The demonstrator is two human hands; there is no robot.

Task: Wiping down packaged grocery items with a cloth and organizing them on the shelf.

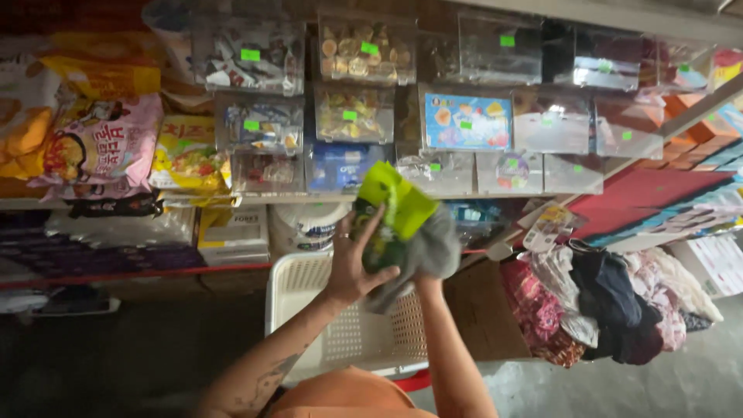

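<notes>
Many clear bins (356, 108) line shop shelves (232, 200) above a dim floor (116, 356).

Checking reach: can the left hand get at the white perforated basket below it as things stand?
Probably not freely: the left hand is wrapped around the green packet, so its grip is occupied. The white perforated basket sits open right beneath, with nothing between them.

Dim shop interior, lit unevenly. A shelf (232, 199) carries rows of clear plastic boxes (364, 50) with small green tags, and bright snack bags (101, 147) to the left. Below stand a white bucket (309, 224), a white perforated basket (309, 302) and a brown cardboard box (484, 310). A heap of folded clothes (611, 302) lies to the right. The floor (116, 356) is dark grey.
</notes>
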